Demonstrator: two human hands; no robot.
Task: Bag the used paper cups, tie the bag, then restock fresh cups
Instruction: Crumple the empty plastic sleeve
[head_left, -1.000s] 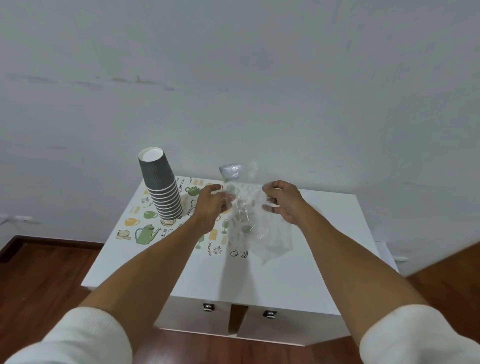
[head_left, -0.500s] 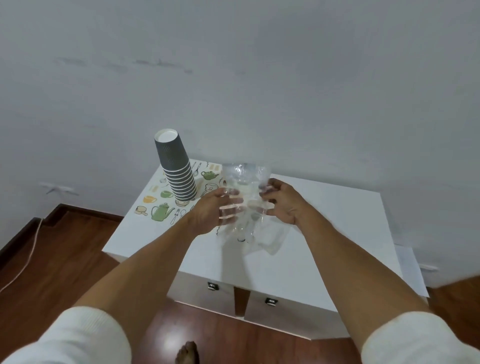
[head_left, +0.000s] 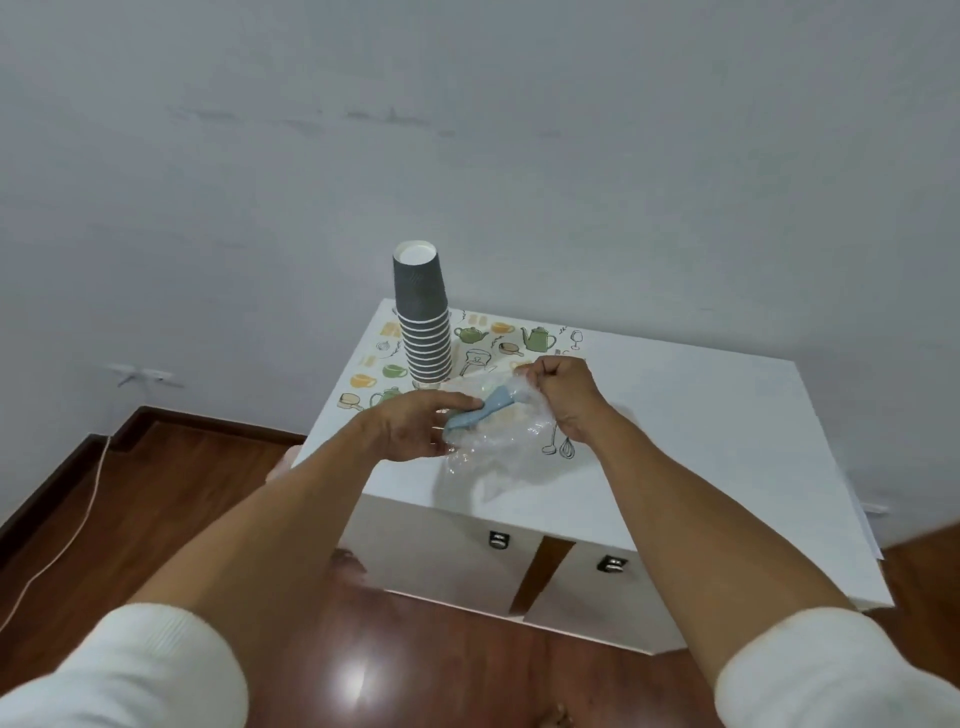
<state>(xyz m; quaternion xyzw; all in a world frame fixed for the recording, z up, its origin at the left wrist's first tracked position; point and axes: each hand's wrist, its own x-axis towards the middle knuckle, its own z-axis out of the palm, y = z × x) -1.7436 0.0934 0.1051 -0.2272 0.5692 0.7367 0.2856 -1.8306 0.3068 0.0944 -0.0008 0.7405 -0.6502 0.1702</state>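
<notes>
Head view: a crumpled, transparent plastic bag (head_left: 493, 441) with one pale blue strip (head_left: 480, 413) showing through it, held above the white cabinet top (head_left: 675, 415), right hand (head_left: 563, 397) fisted on its upper edge, left hand (head_left: 410, 428) loosely gripping its side; one inverted stack of ribbed grey paper cups (head_left: 423, 317) stands behind.

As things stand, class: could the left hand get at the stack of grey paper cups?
Probably yes. The stack of cups stands just beyond the left hand with nothing between, but that hand would first have to release the clear plastic bag.
</notes>
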